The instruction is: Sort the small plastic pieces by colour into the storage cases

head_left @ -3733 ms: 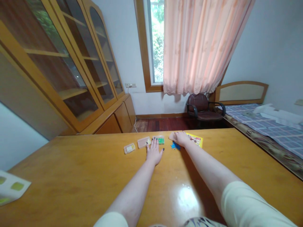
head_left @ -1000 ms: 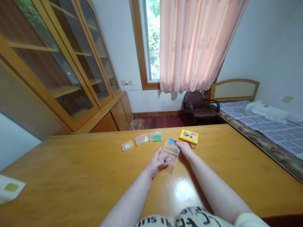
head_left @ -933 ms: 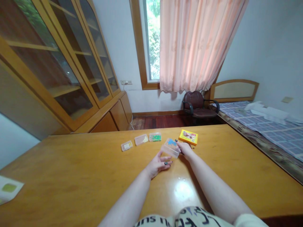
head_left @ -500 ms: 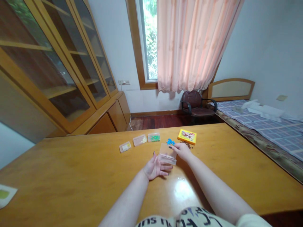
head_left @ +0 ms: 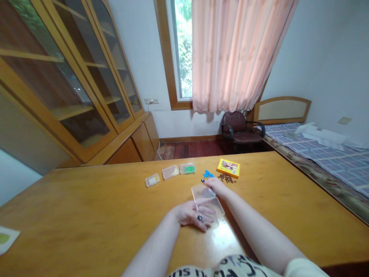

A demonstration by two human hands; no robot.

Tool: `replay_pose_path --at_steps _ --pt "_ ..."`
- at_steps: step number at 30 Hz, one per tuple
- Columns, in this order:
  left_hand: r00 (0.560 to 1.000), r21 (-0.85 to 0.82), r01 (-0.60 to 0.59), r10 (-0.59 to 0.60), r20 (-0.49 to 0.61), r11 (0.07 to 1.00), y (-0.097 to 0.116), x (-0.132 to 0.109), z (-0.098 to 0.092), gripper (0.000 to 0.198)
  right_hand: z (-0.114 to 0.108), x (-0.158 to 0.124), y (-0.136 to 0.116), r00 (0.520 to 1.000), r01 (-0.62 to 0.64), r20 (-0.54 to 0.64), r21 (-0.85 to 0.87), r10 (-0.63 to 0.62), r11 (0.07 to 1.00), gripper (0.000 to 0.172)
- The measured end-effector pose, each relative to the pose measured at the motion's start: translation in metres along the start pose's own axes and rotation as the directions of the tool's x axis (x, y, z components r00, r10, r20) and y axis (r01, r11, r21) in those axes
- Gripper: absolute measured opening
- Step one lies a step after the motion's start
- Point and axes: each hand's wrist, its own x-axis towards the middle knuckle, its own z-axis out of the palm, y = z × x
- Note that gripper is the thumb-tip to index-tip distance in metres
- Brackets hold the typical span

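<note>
A clear plastic box point(head_left: 217, 206) with its hinged lid point(head_left: 203, 192) swung up is held above the table, tilted so that I look into it; no contents show in it. My right hand point(head_left: 216, 187) pinches the lid's right edge, thumb on the near face. My left hand point(head_left: 191, 215) is at the box's lower left, thumb in front and fingers partly seen through the plastic. Just beyond my right hand lie a pile of small blue pieces point(head_left: 208, 174) and a pile of small brown pieces point(head_left: 227, 178).
A yellow printed box point(head_left: 228, 167) lies behind the brown pile. Further left stand small clear boxes: one with green pieces point(head_left: 187, 169), one with cream pieces point(head_left: 170, 172), one with white and yellow pieces point(head_left: 152, 180). A paper sheet point(head_left: 8, 239) lies at the table's left edge.
The clear box has tipped and come lower and nearer to me, so its inside shows. My left hand has turned, its thumb now lower. My right hand has shifted slightly left, uncovering more brown pieces.
</note>
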Motion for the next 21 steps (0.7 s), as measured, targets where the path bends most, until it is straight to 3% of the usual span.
replay_pose_path --at_steps 4,7,10,12,14,15,18,21 --pt "0.993 -0.086 -0.067 0.075 0.087 0.994 0.007 -0.007 0.001 0.079 0.001 0.000 -0.005 0.993 0.114 0.055 -0.129 -0.108 0.985 0.051" --pt "0.993 -0.109 -0.096 0.104 0.064 0.989 0.009 -0.007 0.006 0.078 0.007 0.001 -0.008 0.990 0.143 0.030 -0.171 -0.140 0.975 0.052" --pt "0.989 -0.171 -0.131 0.116 -0.096 0.976 0.009 -0.001 0.009 0.069 0.013 0.002 -0.010 0.976 0.205 -0.018 -0.275 -0.218 0.940 0.048" --pt "0.952 -0.192 -0.185 0.128 -0.278 0.964 0.008 0.005 0.009 0.066 0.012 0.003 -0.009 0.947 0.252 -0.092 -0.389 -0.309 0.886 0.044" --pt "0.859 -0.151 -0.263 0.160 -0.486 0.953 0.009 0.011 0.006 0.062 0.008 0.005 -0.006 0.907 0.221 -0.190 -0.546 -0.377 0.808 0.039" --pt "0.786 -0.103 -0.311 0.195 -0.587 0.945 0.010 0.014 0.003 0.059 0.005 0.007 -0.005 0.891 0.164 -0.234 -0.633 -0.389 0.757 0.037" --pt "0.498 0.139 -0.434 0.366 -0.786 0.890 0.013 0.017 -0.009 0.055 -0.003 0.014 -0.001 0.896 -0.060 -0.279 -0.847 -0.345 0.528 0.032" --pt "0.250 0.419 -0.374 0.525 -0.814 0.828 0.014 0.016 -0.022 0.056 -0.005 0.024 0.000 0.920 -0.177 -0.274 -0.928 -0.279 0.329 0.042"
